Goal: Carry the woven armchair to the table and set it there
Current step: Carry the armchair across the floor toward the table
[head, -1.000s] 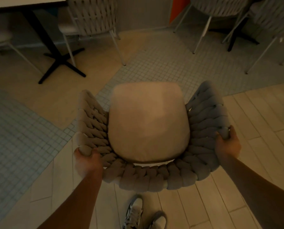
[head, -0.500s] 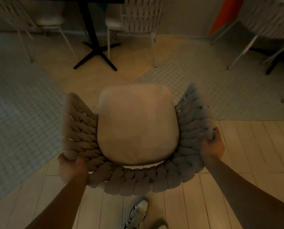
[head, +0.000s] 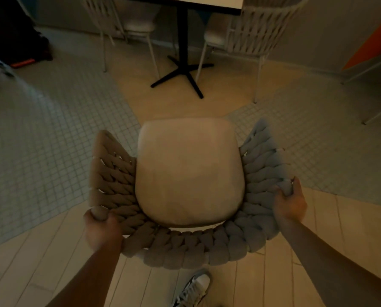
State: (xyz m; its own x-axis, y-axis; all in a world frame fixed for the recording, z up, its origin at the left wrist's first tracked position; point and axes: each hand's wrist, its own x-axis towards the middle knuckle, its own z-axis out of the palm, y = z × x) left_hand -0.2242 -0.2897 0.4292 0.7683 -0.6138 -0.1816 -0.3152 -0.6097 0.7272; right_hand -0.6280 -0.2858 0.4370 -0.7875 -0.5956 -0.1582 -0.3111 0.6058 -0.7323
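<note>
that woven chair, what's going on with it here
A person grips a chunky grey woven armchair with a beige seat cushion by both sides of its rim: left hand on the left side, right hand on the right. It faces a table with a black pedestal base, flanked by two white woven chairs. It is short of the table, not yet placed.
</note>
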